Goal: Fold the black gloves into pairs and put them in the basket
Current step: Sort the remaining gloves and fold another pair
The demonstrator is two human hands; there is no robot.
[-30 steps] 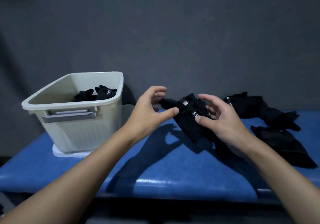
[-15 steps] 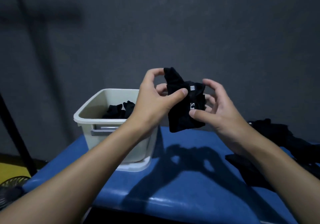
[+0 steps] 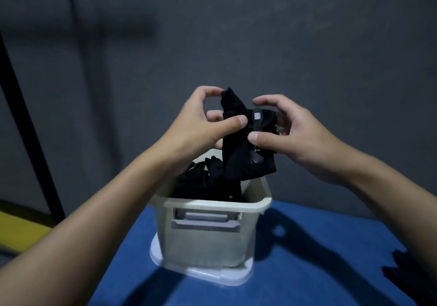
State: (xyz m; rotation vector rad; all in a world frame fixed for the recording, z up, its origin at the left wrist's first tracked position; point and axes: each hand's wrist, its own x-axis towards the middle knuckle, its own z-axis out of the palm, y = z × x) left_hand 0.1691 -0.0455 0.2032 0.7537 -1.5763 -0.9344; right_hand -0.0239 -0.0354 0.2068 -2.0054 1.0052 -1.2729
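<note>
Folded glove pair [image 3: 248,154]: held in the air between both hands, long axis roughly upright, with its narrow top end leaning a little to the left. Its lower end hangs directly over the right rear part of the basket [image 3: 212,234] opening, apart from the black gloves already inside [image 3: 203,182].

Left hand [image 3: 196,126]: pinches the bundle, thumb across the front below the white label, forefinger at the top tip.

Right hand [image 3: 295,138]: pinches the right side, thumb on the front and fingers curled over the upper edge.

Neither hand is nearer; the bundle sits between them, and the basket lies straight below. Judgement: the next move is a short descent and release.

The basket stands on the blue table [image 3: 307,258]. Unpaired gloves [image 3: 411,275] show only at the right edge.

Change from half a second ago: the bundle then hung over the table to the right of the basket, and now it is above the opening. Grips on both sides are unchanged.
</note>
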